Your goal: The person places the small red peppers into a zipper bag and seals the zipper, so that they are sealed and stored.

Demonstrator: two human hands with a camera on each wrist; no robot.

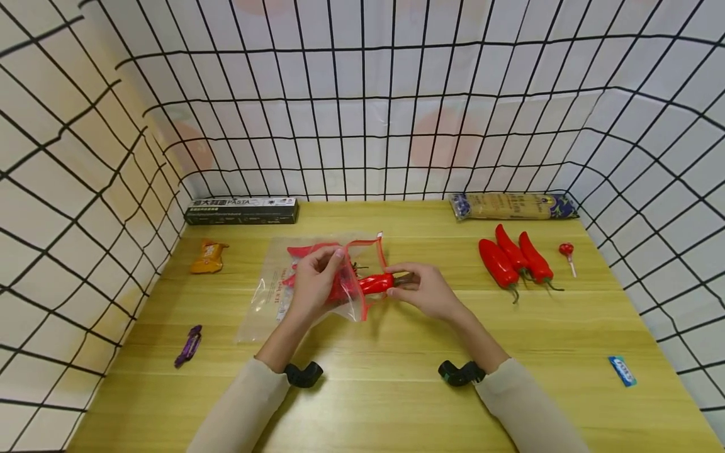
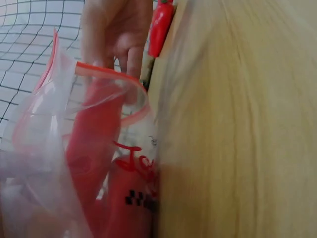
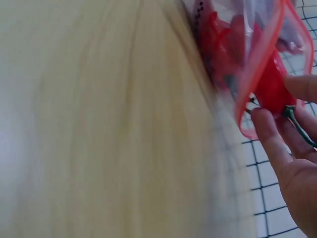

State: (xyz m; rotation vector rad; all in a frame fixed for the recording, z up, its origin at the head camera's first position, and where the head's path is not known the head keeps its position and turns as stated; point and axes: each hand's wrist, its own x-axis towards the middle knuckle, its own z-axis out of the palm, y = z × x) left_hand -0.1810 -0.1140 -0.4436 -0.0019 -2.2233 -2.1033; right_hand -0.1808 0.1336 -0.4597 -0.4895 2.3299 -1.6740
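Near the middle of the table (image 1: 379, 409), one clear bag (image 1: 257, 318) opens towards three o'clock, its film pinched by the left grip (image 1: 313, 280); the right grip (image 1: 429, 290) pinches one pepper (image 1: 374, 284) by its stem end, partly inside. Bagging seems the step; pushing it fully in seems next. At two o'clock lie three loose peppers (image 1: 498, 261); those bagged cannot be counted. One lollipop (image 1: 566, 249) lies beside.

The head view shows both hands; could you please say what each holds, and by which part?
The right hand holds a red pepper by its stem end; the left hand pinches the clear bag near its red-edged mouth.
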